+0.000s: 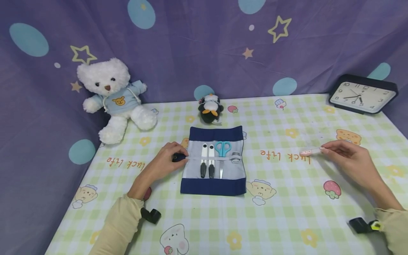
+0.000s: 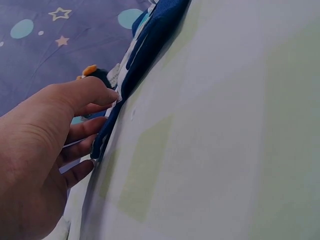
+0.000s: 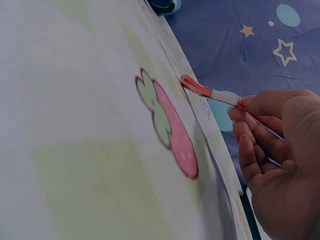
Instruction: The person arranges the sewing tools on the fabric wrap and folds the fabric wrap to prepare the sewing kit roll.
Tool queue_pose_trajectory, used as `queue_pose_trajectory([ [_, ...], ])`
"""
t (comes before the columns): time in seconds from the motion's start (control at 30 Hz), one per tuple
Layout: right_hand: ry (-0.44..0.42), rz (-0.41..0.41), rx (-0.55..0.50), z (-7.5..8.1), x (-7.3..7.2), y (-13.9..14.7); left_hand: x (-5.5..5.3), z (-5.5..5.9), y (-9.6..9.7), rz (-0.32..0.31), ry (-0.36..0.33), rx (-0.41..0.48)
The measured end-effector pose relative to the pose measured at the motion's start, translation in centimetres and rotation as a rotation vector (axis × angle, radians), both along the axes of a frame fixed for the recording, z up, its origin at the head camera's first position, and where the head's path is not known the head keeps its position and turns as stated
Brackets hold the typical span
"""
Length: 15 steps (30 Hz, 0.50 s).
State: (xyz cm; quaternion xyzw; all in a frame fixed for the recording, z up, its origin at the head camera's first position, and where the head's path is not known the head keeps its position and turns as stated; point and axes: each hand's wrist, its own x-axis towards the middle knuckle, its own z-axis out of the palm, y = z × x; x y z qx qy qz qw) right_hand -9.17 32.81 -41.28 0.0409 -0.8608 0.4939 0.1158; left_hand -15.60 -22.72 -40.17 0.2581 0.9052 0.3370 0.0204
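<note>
An unrolled navy-and-grey fabric pouch (image 1: 213,187) lies on the table. Under its elastic strap sit turquoise-handled scissors (image 1: 223,148), two slim white tools (image 1: 204,156) with black ends, and a small silvery roll (image 1: 236,157). My left hand (image 1: 165,159) pinches the pouch's left edge, where a dark navy bit (image 1: 179,157) sticks up; thumb and fingers are on either side of the edge in the left wrist view. Away to the right, my right hand (image 1: 352,161) pinches one end of a coral thread skein (image 3: 197,86) with a white paper band, its looped end pointing left.
Behind the pouch sits a penguin plush (image 1: 210,109). A white teddy bear (image 1: 116,99) in a blue hoodie leans at the back left, and a black desk clock (image 1: 363,95) stands at the back right. A checked tablecloth (image 1: 280,219) with printed figures covers the table; a purple curtain (image 1: 197,46) hangs behind.
</note>
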Motion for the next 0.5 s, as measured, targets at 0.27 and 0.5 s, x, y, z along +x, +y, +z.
queue_pose_trajectory([
  [0.27, -0.004, 0.019, -0.044, 0.2, -1.3, -1.7, -0.1, 0.0, 0.1, 0.015, -0.009, 0.008],
  [0.5, 0.022, 0.066, -0.046, 0.8, -2.3, -3.6, -0.1, 0.1, 0.2, 0.01, -0.007, 0.008],
])
